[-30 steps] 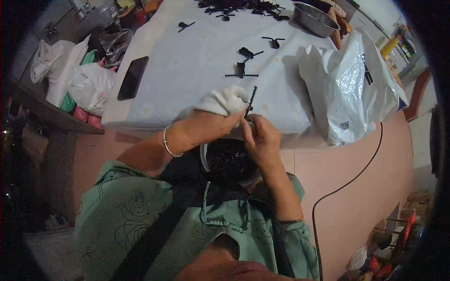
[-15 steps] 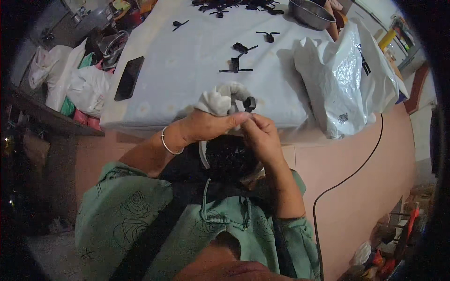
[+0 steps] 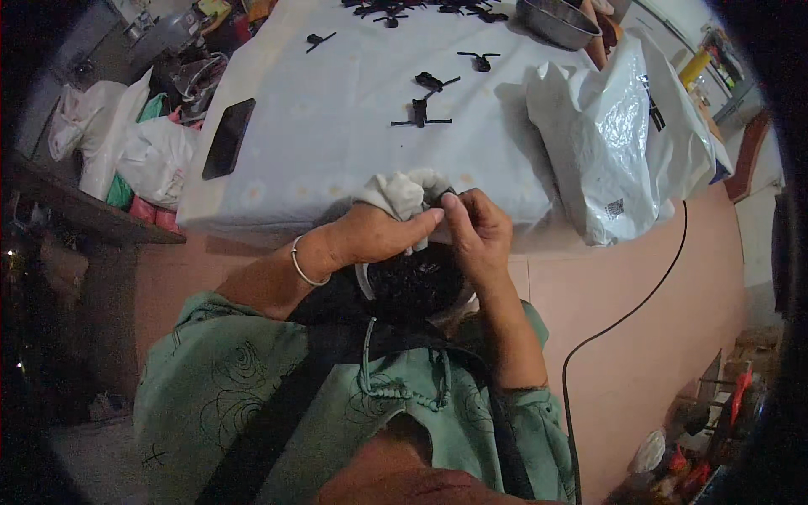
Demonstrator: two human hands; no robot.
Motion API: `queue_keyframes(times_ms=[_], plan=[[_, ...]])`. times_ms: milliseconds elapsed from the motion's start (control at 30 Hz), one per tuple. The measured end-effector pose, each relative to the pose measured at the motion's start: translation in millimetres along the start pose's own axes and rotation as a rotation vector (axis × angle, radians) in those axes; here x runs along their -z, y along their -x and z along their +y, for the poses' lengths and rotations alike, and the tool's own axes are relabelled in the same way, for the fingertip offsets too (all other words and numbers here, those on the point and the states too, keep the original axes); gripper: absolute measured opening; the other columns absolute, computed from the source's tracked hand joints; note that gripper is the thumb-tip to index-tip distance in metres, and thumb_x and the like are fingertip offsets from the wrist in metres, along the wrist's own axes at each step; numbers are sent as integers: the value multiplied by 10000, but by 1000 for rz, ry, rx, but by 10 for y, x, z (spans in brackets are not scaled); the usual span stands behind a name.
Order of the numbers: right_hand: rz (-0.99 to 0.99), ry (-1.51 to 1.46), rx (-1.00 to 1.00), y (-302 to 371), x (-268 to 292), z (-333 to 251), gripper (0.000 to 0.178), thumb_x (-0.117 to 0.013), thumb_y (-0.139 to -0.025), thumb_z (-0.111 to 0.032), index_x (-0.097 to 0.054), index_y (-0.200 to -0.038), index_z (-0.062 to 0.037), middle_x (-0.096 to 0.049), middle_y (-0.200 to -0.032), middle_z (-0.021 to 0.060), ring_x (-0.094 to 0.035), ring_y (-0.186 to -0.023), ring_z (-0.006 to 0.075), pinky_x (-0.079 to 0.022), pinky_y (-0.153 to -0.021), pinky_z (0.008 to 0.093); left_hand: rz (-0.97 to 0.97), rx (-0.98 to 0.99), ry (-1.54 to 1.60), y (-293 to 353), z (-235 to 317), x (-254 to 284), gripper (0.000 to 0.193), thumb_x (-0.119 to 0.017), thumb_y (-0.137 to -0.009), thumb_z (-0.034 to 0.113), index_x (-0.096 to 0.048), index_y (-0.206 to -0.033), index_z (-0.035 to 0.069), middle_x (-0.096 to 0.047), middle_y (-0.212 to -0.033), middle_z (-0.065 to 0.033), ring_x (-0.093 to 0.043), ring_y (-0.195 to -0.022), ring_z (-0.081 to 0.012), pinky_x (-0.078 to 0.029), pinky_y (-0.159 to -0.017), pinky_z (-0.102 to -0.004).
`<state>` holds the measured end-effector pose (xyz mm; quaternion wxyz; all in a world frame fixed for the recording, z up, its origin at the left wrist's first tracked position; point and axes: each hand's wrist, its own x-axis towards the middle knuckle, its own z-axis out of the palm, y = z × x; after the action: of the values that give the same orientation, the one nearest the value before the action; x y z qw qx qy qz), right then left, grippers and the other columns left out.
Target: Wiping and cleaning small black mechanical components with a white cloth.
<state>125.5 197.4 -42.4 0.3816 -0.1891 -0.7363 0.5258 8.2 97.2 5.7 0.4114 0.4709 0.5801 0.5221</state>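
My left hand [image 3: 370,231] is closed, its thumb bare and whitish cloth [image 3: 396,194] covering its fingers like a glove. Thumb to thumb with it, my right hand [image 3: 481,231] pinches a small black part [image 3: 443,197], held between the two hands just over the table's near edge. Most of that part is hidden by my fingers. Below the hands, at my lap, a round container [image 3: 364,282] with a pale rim holds many loose black pieces [image 3: 412,282]. Beyond my hands, several black plastic pieces with thin arms [image 3: 421,115] lie on the white tablecloth [image 3: 320,135].
A dark phone [image 3: 229,139] lies at the table's left. On the right stands a large white plastic bag [image 3: 606,151], with a metal basin [image 3: 560,23] behind it. More black pieces [image 3: 421,8] are heaped at the far edge. A black cable [image 3: 627,318] runs down the right side.
My right hand has turned and shifted up around the black part, which now shows less between the fingers. The left hand stays nearly in place.
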Motion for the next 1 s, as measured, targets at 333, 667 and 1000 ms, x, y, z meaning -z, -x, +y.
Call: queue_keyframes(times_ms=[333, 667, 1000], plan=[[-117, 46, 61, 24, -62, 53, 289, -445, -888, -199, -472, -698, 17, -401, -542, 89, -367, -521, 121, -350, -489, 299, 215, -459, -492, -31, -70, -52, 187, -506, -752, 91, -529, -915, 1, -563, -791, -147, -555, -679, -272, -447, -599, -327], [-133, -76, -207, 24, -204, 112, 316, -419, -901, -246, -532, -784, 25, -490, -593, 86, -445, -593, 108, -400, -574, 268, 227, -375, -701, -34, -235, -46, 128, -472, -748, 125, -504, -759, 2, -522, -790, -167, -514, -702, -353, -414, -599, -420], [-99, -207, -164, 92, -260, 130, 322, -420, -901, -251, -540, -772, 18, -480, -578, 39, -425, -580, 88, -390, -540, 271, 147, -456, -1077, -24, -121, -62, 178, -481, -741, 64, -514, -898, -14, -543, -823, -183, -551, -735, -332, -448, -621, -367]])
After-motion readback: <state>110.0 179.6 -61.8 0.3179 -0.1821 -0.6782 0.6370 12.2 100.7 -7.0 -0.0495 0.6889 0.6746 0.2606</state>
